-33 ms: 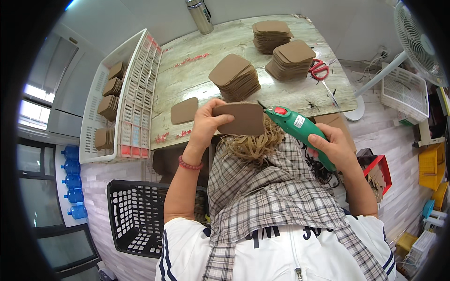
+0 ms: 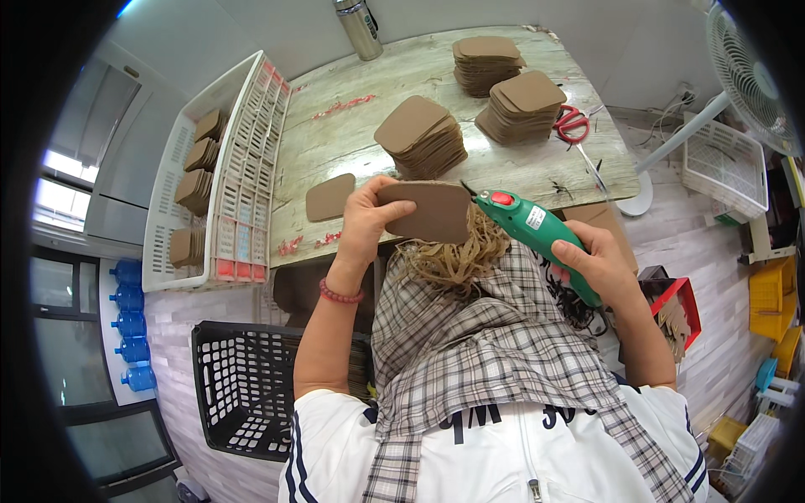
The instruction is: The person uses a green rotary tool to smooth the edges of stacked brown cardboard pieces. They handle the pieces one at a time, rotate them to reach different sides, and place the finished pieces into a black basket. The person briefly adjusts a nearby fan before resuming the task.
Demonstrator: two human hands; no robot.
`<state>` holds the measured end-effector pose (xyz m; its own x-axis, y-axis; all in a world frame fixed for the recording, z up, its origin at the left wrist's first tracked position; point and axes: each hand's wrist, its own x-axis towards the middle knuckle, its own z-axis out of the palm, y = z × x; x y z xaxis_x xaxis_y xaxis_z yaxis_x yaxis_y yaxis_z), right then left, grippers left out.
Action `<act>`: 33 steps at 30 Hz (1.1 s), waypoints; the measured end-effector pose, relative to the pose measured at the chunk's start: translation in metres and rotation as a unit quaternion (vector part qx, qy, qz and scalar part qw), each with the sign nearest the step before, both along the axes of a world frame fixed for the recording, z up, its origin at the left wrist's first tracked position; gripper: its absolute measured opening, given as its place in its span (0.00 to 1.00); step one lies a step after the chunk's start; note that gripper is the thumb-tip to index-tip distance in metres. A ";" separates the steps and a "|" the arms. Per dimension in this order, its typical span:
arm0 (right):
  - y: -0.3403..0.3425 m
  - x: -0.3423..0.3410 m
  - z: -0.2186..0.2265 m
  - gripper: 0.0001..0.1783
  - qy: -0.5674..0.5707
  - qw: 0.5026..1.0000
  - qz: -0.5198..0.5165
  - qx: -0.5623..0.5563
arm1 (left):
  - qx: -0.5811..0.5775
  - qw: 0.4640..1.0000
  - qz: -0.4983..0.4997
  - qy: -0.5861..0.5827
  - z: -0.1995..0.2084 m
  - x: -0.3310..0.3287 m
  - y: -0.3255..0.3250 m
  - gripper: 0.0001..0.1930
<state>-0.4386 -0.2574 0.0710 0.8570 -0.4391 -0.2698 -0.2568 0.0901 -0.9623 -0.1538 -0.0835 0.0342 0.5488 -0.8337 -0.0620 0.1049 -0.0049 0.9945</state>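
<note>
I've got the left hand pinching a brown panel, right hand gripping a green tool, white label just ahead, dark shirt lettering below both.

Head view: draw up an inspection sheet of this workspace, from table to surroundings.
Surface: wood-grain table, bearing three pad stacks and one single pad.
Job's things: brown pad held beside the tip of a green handheld power tool; contact unclear.
Clutter: red-handled scissors and black scraps at the table's right, red scraps at its left, tan trimmings on the plaid apron.
Hands: left hand grips the brown pad; right hand grips the power tool.
Cables: white cords by the wall at right.
Surroundings: white crate with pads at left, black basket, fan, blue bottles.
</note>
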 end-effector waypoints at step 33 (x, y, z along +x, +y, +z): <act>0.018 0.043 -0.012 0.18 0.008 0.997 0.082 -0.003 | 0.110 0.984 -0.136 0.045 -0.005 -0.012 0.008 0.07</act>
<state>-0.3958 -0.2392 0.0595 0.9130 -0.2952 -0.2815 -0.2823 0.0406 -0.9585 -0.1662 -0.0753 0.0288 0.2915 -0.9097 -0.2957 0.1576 -0.2592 0.9529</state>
